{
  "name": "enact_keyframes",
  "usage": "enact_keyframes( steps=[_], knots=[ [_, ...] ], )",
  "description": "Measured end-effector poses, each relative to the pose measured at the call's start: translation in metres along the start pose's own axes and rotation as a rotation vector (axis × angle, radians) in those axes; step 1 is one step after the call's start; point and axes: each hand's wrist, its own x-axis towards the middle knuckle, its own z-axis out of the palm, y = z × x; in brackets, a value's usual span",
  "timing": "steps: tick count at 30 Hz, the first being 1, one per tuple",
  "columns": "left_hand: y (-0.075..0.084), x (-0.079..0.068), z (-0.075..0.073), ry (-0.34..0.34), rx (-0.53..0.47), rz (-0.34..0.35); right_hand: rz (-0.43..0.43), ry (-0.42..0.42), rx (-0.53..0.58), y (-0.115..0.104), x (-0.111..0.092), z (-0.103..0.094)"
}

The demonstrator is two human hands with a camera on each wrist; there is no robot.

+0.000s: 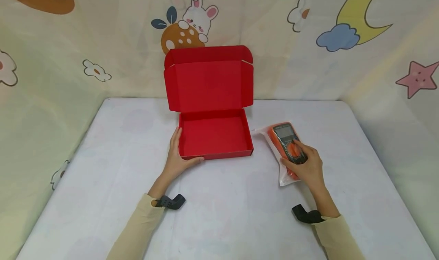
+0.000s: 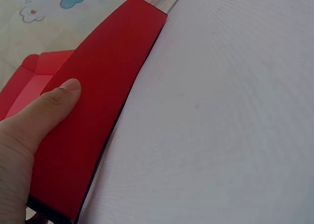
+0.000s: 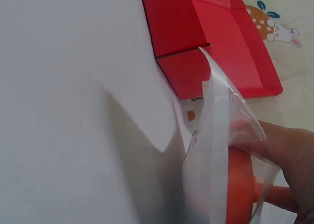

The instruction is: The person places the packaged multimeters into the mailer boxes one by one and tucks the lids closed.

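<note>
A red cardboard box (image 1: pixel 215 135) stands with its lid (image 1: pixel 209 85) raised at the back. My left hand (image 1: pixel 175 164) is at its front left corner, fingers along the left side and thumb reaching along the front wall. In the left wrist view the straight thumb lies on that red wall (image 2: pixel 105 81). To the right of the box, my right hand (image 1: pixel 310 166) grips an orange and black multimeter (image 1: pixel 286 138) in a clear plastic bag (image 1: pixel 285 178), thumb and fingers across its sides. The bag (image 3: pixel 216 150) hangs over its shadow in the right wrist view.
Everything is on a white table (image 1: pixel 219 214). Behind it hangs a cream cloth backdrop (image 1: pixel 130 31) printed with cartoons, which also runs along both sides. Dark wrist mounts (image 1: pixel 171 202) sit at the sleeve cuffs.
</note>
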Motion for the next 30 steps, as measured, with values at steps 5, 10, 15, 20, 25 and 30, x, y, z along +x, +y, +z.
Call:
enact_keyframes(
  steps=[5, 10, 15, 20, 25, 30],
  knots=[
    [0.0, 0.001, 0.002, 0.0, 0.001, 0.001, 0.01, -0.008, 0.024, -0.001, -0.002, -0.003],
    [0.001, 0.002, 0.003, -0.001, 0.007, 0.011, 0.062, -0.034, 0.057, -0.004, -0.003, -0.008],
    [0.0, 0.002, 0.002, -0.001, 0.009, 0.011, 0.055, -0.053, 0.07, -0.007, -0.003, -0.009],
    [-0.001, 0.001, 0.002, 0.002, 0.024, 0.015, 0.032, -0.077, 0.071, -0.012, -0.002, -0.007],
    [-0.001, 0.0, 0.002, -0.003, 0.025, 0.015, -0.012, -0.094, 0.061, -0.017, 0.0, -0.002],
    [0.001, 0.001, 0.0, 0.002, 0.028, 0.015, -0.063, -0.106, 0.07, -0.023, 0.005, 0.005]
  ],
)
